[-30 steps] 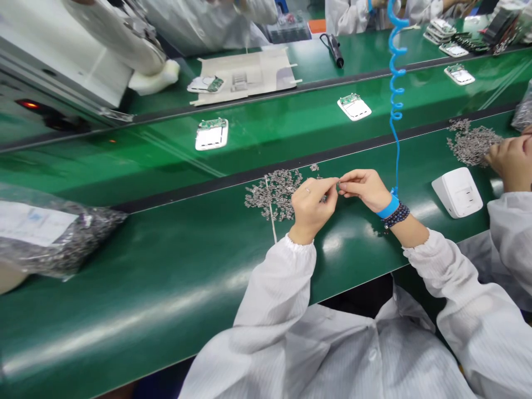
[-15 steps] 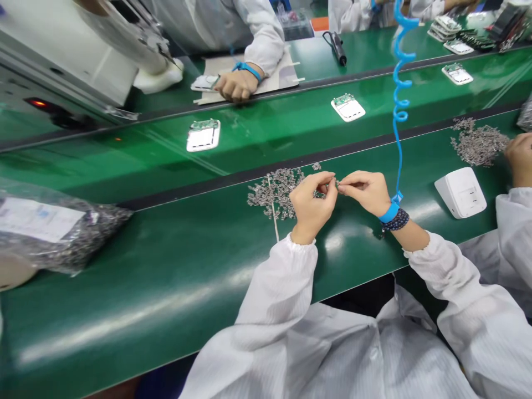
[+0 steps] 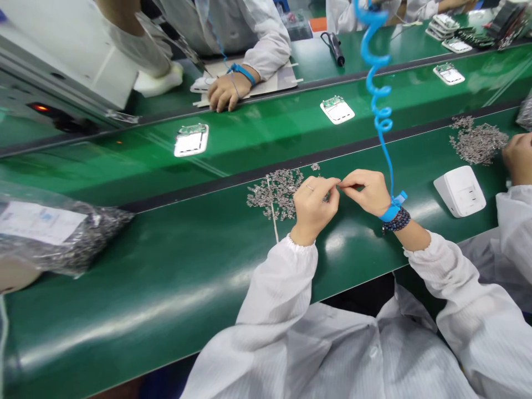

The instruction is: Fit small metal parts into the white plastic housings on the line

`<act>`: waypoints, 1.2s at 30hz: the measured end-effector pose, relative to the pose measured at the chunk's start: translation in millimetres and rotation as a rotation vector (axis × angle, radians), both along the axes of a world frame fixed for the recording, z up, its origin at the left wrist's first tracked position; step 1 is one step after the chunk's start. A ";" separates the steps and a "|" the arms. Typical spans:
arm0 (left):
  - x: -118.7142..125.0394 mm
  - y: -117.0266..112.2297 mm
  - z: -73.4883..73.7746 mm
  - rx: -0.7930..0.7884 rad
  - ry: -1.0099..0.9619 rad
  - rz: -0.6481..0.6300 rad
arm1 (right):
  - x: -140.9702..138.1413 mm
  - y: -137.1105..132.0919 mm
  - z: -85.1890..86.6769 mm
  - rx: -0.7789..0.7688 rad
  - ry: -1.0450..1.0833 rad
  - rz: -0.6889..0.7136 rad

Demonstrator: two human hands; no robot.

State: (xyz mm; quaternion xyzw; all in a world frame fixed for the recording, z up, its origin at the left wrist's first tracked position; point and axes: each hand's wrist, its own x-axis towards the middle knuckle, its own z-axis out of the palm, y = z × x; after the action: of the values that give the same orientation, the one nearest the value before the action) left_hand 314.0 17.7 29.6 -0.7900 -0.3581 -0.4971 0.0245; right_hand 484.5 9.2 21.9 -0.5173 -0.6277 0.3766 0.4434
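My left hand [image 3: 315, 206] is closed in a pinch, with its fingertips meeting those of my right hand [image 3: 366, 191], which is pinched too. Whatever lies between the fingertips is too small to make out. Just left of and behind my left hand spreads a pile of small metal parts [image 3: 280, 191] on the green bench, partly hidden by that hand. A thin pale stick [image 3: 274, 221] lies across the pile's near side. A tiny cluster of the same parts [image 3: 315, 166] sits apart, beyond my hands. My right wrist wears a blue strap [image 3: 392, 211] joined to a coiled blue cord [image 3: 380, 105].
White housings with circuit boards [image 3: 191, 141] [image 3: 337, 110] lie on the green belt. A clear bag of metal parts [image 3: 93, 235] rests at left. At right are a white plug-in device [image 3: 460, 192], another parts pile [image 3: 480, 143] and a neighbour's hand [image 3: 517, 158]. A co-worker's hand [image 3: 228, 91] is opposite.
My left hand has turned slightly, its index finger now stretched towards the right fingertips. The housings on the belt have shifted left. The coiled cord has swung left, and the co-worker's hand opposite has moved.
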 end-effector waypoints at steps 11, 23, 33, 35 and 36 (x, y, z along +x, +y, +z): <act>3.3 2.5 2.4 -0.718 -0.546 -0.095 | -8.5 -16.9 2.8 -0.022 -0.038 -0.031; -6.9 -14.8 22.9 -0.742 -0.459 -0.156 | -14.9 -26.9 5.1 -0.001 0.163 -0.070; -5.1 -31.1 28.5 -0.534 -0.357 -0.045 | -13.0 -43.1 12.8 0.439 -0.233 -0.181; -7.7 -22.5 21.3 -0.626 -0.392 -0.072 | -8.8 -43.2 11.8 0.469 -0.243 -0.207; -9.0 -17.0 17.1 -0.676 -0.379 -0.090 | -5.9 -43.5 11.0 0.470 -0.247 -0.236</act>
State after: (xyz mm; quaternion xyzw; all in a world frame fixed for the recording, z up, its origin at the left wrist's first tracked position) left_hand 305.0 0.6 46.7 -0.6628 -0.4647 -0.4887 -0.3255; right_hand 478.5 -34.3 32.9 -0.5119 -0.6822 0.1009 0.5122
